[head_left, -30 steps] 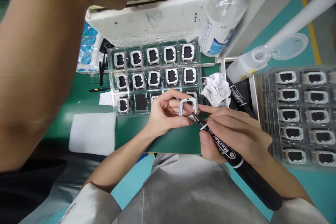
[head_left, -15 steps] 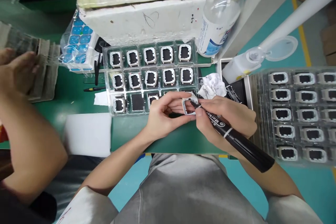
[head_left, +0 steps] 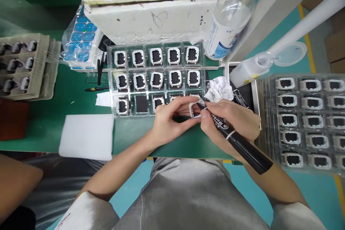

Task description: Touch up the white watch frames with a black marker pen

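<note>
I see a white pad (head_left: 86, 136) lying on the green table (head_left: 134, 136), then a clear tray (head_left: 111, 75). Before the tray's right end, the left hand (head_left: 168, 122) pinches a white frame (head_left: 191, 110); the right hand (head_left: 231, 118) grips a marker (head_left: 239, 145), its tip at the frame. Tissue (head_left: 219, 89) lies just beyond, with stacked trays (head_left: 271, 115) farthest right.

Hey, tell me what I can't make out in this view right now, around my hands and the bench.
All in the head view:
- Marker tip: too small to tell whether it touches the frame in your left hand.
- Marker lettering: partly covered by your right hand.
- Tray: part of its near row is behind your left hand.
- Labelled bottle: fine print too small.
- Tray stack: cut off by the right edge.
- Other person's arm: cut off by the left edge.
</note>
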The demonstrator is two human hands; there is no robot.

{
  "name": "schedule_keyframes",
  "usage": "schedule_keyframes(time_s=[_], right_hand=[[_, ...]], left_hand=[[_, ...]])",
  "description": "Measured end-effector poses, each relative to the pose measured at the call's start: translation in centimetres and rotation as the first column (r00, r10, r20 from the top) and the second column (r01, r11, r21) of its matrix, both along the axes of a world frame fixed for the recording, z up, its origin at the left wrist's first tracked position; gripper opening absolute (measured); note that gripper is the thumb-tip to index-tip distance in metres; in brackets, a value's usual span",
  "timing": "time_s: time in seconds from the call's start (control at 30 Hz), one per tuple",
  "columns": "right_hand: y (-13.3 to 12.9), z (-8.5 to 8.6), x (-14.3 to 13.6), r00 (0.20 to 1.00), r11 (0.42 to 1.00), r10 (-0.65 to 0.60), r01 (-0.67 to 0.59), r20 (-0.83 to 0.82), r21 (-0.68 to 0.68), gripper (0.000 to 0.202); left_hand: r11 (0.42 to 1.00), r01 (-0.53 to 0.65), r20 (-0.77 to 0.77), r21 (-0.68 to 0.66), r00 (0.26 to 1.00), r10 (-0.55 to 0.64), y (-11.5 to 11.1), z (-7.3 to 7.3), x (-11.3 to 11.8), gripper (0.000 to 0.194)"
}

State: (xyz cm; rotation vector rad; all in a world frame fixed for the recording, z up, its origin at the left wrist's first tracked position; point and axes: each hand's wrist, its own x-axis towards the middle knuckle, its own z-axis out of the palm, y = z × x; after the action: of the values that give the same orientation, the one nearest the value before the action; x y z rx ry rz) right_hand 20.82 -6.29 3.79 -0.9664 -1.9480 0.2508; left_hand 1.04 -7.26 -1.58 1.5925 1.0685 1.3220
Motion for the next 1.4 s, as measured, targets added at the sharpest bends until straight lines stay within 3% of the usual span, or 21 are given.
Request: schedule_keyframes(time_s=[0.27, 0.4, 0.77, 1.0, 1.17, 1.4], right_hand=[[0.9, -1.0, -0.5, 0.996, 0.989, 0.077, -0.070, -0.047, 0.127, 0.024], [0.9, -1.2, -0.6, 0.996, 0.991, 0.081, -0.076, -0.039, 0.113, 0.025], [0.6, -1.6, -0.9, 0.994, 0.994, 0.070, -0.063, -0.080, 0.088, 0.023], [0.1, 0.0, -0.1, 0.990, 0.991, 0.132, -0.134, -0.053, -0.023, 0.024], [-0.1, 0.3, 0.3, 0.999, 0.998, 0.019, -0.018, 0.028, -0.056, 0.022], [0.2, 0.4, 0.2, 0.998, 0.997, 0.026, -0.030, -0.063, -0.064, 0.019]], left_hand=[[0.994, -0.004, -0.139, 0.112, 0.990, 0.020, -0.2, 0.3, -0.4, 0.041], [0.990, -0.021, -0.149, 0.142, 0.988, 0.043, -0.2, 0.6, -0.3, 0.040], [0.996, -0.073, -0.193, 0.055, 0.978, 0.082, -0.6, 0.3, -0.4, 0.040], [0.995, -0.024, 0.050, -0.094, 0.998, 0.029, -0.4, 1.1, -0.2, 0.044], [0.970, 0.103, 0.276, -0.219, 0.960, -0.040, 0.0, 1.5, -0.2, 0.053], [0.913, 0.167, 0.335, -0.373, 0.941, -0.035, 0.6, 1.5, -0.3, 0.063]])
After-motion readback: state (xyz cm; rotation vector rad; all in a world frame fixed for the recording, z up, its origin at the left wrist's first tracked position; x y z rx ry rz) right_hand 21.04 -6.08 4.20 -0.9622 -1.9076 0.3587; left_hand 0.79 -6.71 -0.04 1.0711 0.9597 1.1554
